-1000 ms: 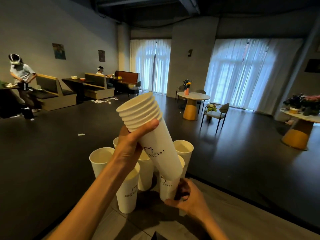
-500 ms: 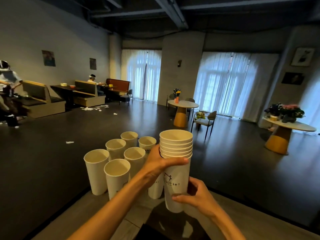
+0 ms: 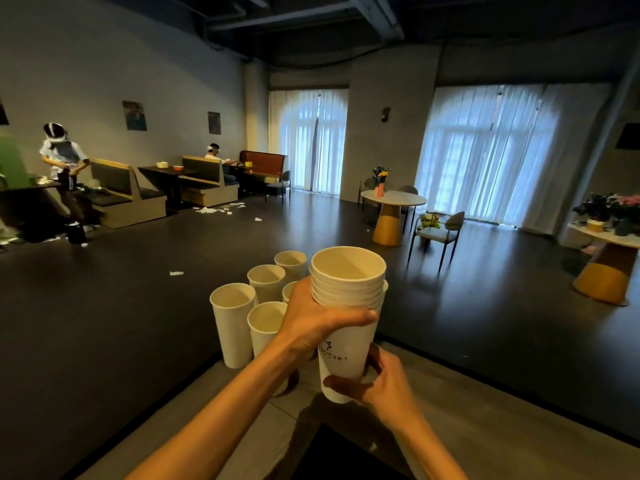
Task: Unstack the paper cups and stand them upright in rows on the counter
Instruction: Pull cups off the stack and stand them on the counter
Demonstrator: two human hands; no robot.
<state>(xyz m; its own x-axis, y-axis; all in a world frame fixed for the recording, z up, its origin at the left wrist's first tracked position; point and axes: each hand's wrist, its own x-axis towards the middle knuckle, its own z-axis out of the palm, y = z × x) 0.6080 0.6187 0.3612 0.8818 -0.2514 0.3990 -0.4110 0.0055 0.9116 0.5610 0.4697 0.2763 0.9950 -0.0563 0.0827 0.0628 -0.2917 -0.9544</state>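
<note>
A nested stack of tall white paper cups (image 3: 346,317) is held upright above the grey stone-look counter (image 3: 502,420), gripped at both ends. The left hand (image 3: 311,320) wraps its fingers and thumb around the upper part just under the layered rims, while the right hand (image 3: 377,382) curls round the base of the outermost cup. That split hold looks meant for pulling the bottom cup down and off while the rest of the stack is kept steady. Beyond the hands, several single white paper cups (image 3: 232,327) already stand open side up in rough rows near the counter's far left corner, so the task appears partly done, with a handful of cups left in the stack. The standing cups sit close to the counter's far edge, past which the dark floor (image 3: 104,323) drops away, so a knock there could send one over. The bare counter surface to the right and toward the person looks like the freest room for setting the next cup; a dark recess (image 3: 346,455) lies just below the hands.
</note>
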